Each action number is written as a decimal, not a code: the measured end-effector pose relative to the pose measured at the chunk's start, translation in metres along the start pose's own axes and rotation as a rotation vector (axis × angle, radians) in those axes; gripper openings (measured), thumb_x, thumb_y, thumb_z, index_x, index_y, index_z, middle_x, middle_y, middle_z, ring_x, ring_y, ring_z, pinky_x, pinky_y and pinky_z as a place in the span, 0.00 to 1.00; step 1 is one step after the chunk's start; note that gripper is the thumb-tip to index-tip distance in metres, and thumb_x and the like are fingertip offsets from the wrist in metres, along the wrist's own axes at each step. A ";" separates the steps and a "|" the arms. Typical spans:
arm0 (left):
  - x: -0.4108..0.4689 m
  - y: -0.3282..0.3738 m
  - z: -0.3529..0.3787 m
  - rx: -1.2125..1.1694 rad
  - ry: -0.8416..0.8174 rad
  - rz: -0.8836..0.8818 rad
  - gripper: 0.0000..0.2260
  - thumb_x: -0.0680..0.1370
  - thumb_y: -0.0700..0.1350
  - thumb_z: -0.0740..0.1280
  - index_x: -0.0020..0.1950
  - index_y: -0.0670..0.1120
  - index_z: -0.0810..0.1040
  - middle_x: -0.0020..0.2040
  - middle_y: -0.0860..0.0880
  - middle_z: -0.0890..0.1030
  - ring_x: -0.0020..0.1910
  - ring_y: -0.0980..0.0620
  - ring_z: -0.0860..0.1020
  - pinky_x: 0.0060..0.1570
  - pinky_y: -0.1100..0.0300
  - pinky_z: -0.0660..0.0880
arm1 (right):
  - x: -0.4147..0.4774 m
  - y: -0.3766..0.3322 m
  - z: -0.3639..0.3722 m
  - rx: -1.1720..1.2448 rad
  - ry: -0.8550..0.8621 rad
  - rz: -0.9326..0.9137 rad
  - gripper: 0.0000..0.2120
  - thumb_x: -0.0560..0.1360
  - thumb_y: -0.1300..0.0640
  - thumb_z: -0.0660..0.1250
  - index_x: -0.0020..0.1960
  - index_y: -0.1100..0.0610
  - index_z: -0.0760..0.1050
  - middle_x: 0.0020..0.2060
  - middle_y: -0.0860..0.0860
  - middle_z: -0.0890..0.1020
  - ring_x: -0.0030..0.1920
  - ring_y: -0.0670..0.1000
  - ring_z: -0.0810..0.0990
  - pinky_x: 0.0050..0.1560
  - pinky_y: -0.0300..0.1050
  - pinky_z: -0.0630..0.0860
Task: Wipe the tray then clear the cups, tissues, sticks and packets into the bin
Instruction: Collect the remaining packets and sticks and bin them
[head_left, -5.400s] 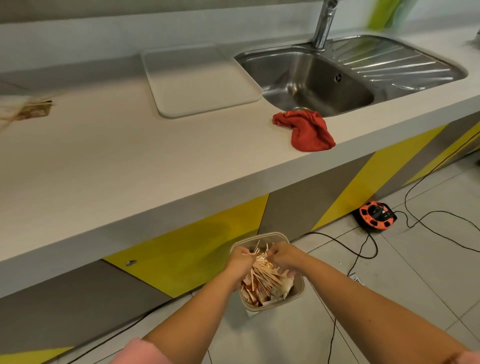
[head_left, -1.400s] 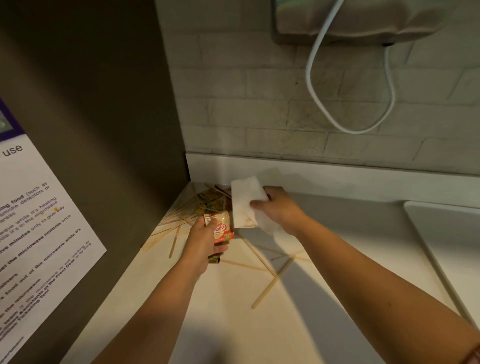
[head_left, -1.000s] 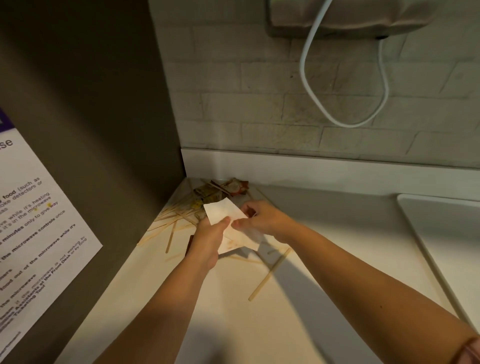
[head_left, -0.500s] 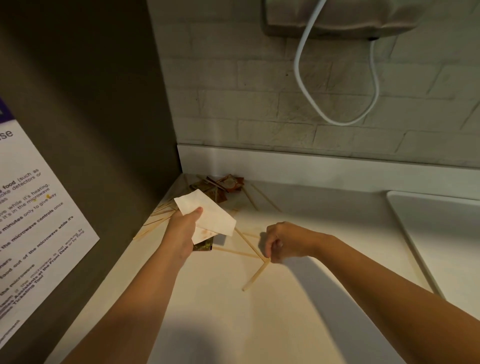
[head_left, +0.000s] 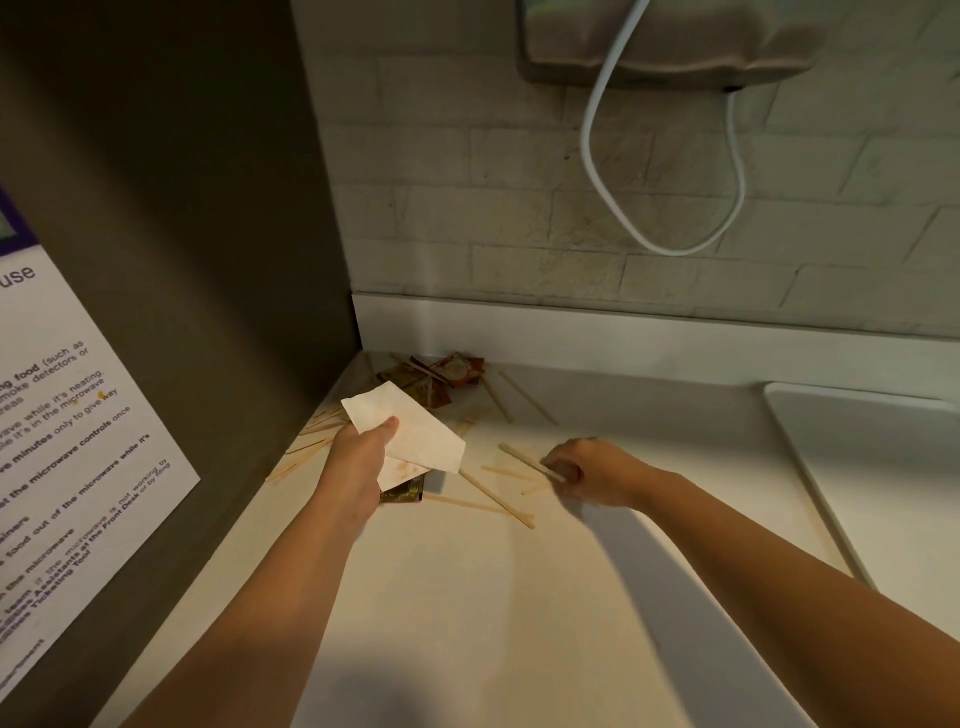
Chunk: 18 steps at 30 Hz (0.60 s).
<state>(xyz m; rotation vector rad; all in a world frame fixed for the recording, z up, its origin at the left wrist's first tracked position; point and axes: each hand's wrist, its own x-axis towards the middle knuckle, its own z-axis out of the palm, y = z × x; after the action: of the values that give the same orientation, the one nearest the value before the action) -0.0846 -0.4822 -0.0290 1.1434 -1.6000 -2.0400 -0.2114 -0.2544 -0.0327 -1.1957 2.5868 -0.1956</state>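
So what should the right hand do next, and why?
Probably the right hand should lift the stick it seems to pinch and tuck it into the left hand, which holds the tissue, freeing itself for the other sticks lying loose on the counter.

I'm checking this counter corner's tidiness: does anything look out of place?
Yes: wooden sticks lie scattered at odd angles across the counter, and packets sit heaped in the back corner; the tissue in the left hand looks stained.

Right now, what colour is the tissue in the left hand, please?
The tissue is white, faintly brown-stained; head view.
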 end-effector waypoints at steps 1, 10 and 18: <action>0.001 -0.001 0.000 -0.001 0.002 0.000 0.17 0.78 0.45 0.65 0.66 0.47 0.69 0.59 0.44 0.78 0.55 0.43 0.77 0.50 0.47 0.77 | 0.000 0.000 0.001 -0.037 0.006 0.000 0.09 0.76 0.57 0.65 0.55 0.56 0.78 0.48 0.52 0.78 0.48 0.52 0.74 0.45 0.37 0.65; 0.003 -0.001 -0.005 -0.028 0.021 0.001 0.17 0.78 0.44 0.66 0.66 0.47 0.69 0.59 0.44 0.78 0.56 0.42 0.77 0.56 0.43 0.76 | 0.005 -0.019 0.013 -0.372 0.024 0.020 0.15 0.80 0.59 0.53 0.65 0.61 0.68 0.61 0.58 0.72 0.62 0.57 0.70 0.60 0.48 0.68; 0.002 -0.001 -0.014 -0.044 0.030 -0.017 0.17 0.77 0.46 0.66 0.65 0.50 0.70 0.59 0.45 0.79 0.56 0.43 0.77 0.57 0.41 0.75 | 0.011 -0.051 0.015 -0.123 -0.072 0.048 0.17 0.81 0.57 0.49 0.60 0.62 0.71 0.54 0.59 0.73 0.54 0.57 0.73 0.54 0.46 0.70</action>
<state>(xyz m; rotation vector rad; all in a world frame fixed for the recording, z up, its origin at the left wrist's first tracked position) -0.0757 -0.4925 -0.0315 1.1696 -1.5287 -2.0487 -0.1767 -0.2964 -0.0367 -1.1570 2.5942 0.0163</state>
